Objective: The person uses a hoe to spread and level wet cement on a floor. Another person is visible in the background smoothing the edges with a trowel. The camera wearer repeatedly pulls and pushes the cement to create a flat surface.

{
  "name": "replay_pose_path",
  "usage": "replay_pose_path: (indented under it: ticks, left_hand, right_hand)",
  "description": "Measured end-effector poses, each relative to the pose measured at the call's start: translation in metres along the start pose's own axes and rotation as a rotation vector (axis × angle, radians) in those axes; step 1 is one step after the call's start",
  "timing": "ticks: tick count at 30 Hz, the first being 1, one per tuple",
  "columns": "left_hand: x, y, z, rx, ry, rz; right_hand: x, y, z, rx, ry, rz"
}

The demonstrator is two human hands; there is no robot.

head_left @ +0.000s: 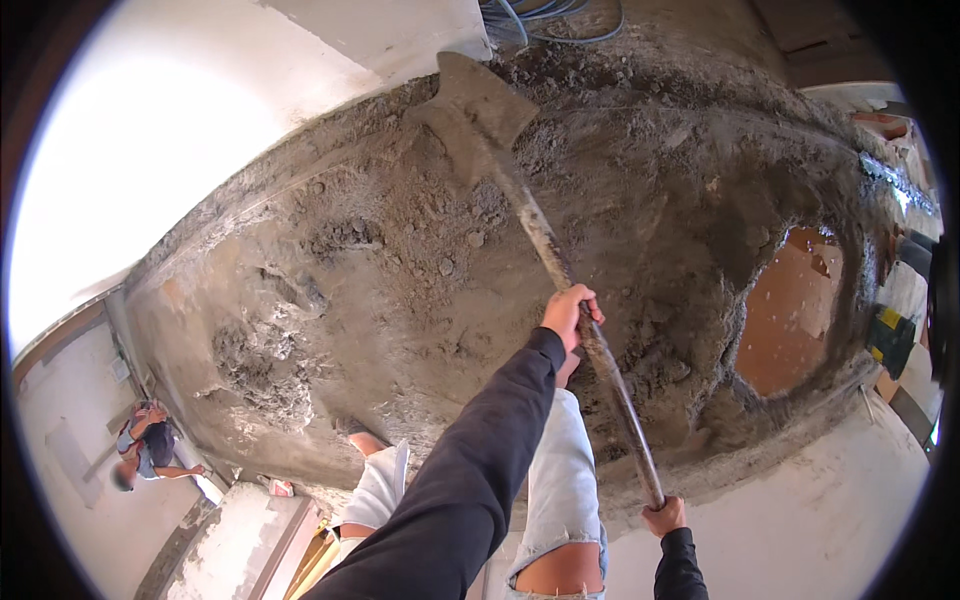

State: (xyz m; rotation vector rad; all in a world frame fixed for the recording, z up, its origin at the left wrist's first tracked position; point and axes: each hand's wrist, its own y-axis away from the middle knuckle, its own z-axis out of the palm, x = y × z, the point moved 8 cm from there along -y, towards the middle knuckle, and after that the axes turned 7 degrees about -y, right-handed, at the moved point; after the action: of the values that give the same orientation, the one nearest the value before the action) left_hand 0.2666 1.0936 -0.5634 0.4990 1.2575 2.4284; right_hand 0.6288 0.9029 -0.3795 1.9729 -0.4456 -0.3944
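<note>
Grey mortar pile (400, 260) lies far ahead; our left hand (568, 318) and right hand (664, 517) are both wrapped tight around the shovel handle (590, 340), blade (478, 110) far.

Hard daylight fell from the upper left, where the pale wall (170, 130) was blown out to featureless white glare, while the grey mortar heap (400, 260) sat in even, softer light with shallow shadows in its hollows. The fisheye lens bent every straight edge toward the rim and left a black vignette around the frame. The centre was fairly sharp; the shovel blade (475, 110) and the far margins looked slightly smeared.
</note>
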Motion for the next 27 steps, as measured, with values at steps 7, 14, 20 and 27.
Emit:
replay_pose_path:
  ticks: [7, 14, 20, 27]
  left_hand:
    - [0.03, 0.037, -0.046, 0.002, 0.114, 0.067]
    - [0.037, 0.092, -0.102, 0.0, 0.368, 0.192]
    - [0.007, 0.128, -0.076, -0.086, 0.366, 0.149]
    - [0.07, 0.059, -0.02, -0.166, 0.11, 0.179]
  right_hand:
    - [-0.036, 0.004, -0.001, 0.057, 0.176, -0.152]
    - [-0.085, 0.003, -0.038, 0.218, 0.498, -0.239]
    - [-0.033, 0.025, -0.032, 0.11, 0.43, -0.202]
    - [-0.057, 0.02, 0.002, 0.163, 0.116, -0.186]
